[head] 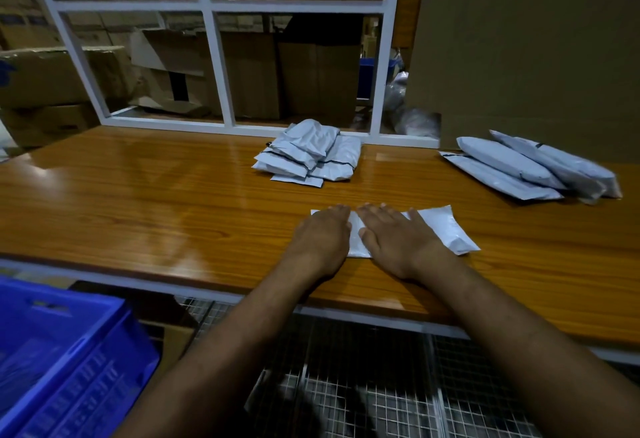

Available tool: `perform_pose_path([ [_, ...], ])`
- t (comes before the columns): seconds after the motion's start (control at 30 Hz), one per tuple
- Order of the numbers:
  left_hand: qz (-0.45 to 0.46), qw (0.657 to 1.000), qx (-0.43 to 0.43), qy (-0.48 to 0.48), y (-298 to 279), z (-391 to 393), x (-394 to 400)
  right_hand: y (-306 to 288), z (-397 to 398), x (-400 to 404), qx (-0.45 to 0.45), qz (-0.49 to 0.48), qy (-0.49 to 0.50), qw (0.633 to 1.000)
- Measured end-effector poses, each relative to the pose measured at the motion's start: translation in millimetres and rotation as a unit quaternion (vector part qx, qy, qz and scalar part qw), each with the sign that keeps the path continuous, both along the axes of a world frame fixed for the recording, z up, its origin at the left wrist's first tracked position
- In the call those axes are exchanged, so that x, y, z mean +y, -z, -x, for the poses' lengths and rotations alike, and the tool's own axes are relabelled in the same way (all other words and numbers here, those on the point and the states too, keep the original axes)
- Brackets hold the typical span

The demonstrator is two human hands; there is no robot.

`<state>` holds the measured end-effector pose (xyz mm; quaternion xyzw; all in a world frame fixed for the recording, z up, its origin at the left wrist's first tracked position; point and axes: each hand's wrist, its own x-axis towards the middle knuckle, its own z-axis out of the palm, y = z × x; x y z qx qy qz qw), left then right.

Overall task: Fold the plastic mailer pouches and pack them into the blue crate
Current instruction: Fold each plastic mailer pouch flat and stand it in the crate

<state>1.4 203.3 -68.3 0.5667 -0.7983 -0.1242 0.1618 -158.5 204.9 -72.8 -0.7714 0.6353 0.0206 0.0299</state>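
Right now both of your hands lie flat on one white mailer pouch [440,229] near the front edge of the counter [156,202]. Your left hand [320,238] presses the pouch's left end, with its fingers [337,212] straight and close together, curled round nothing. Your right hand [398,240] lies just beside it, palm down on the middle of the pouch, fingers likewise straight and a little spread. The two hands nearly touch, with a thin strip of white plastic showing between them. The right end of the pouch sticks out past your right hand and looks puffed (something is inside it, though you cannot tell what).

Farther back, close to the rear edge of the counter, sits a loose heap of folded pouches [308,153], grey-white with dark strips along some edges. Toward the right rear corner lies a second group, long unfolded pouches [533,169] stacked at a slant and overlapping each other. Both groups lie well apart from the pouch under your hands.

The blue crate [69,351] stands below the front edge of the counter, off its left side, at the lower left of the view. Only part of its rim and wall shows, so its contents cannot be made out. Behind the counter, a white frame [214,53] stands before cardboard boxes [52,77].
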Motion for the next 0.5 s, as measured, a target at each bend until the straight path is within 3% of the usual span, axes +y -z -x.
perform_pose_path([
  [0.17,0.016,0.992,-0.124,0.011,4.9,-0.1,-3.6,3.6,1.4,-2.5,-0.004,0.014,-0.002,1.0],
  [0.27,0.006,0.988,-0.155,0.02,3.0,0.6,-3.6,6.0,6.0,-1.7,-0.031,0.021,-0.015,0.999],
  [0.37,0.0,0.989,-0.144,0.028,3.6,-1.0,-5.0,-2.7,24.1,1.1,-0.101,-0.007,-0.014,0.995],
  [0.5,-0.009,0.995,-0.098,0.023,8.7,-4.5,-7.7,-6.3,48.7,4.0,-0.044,0.012,0.007,0.999],
])
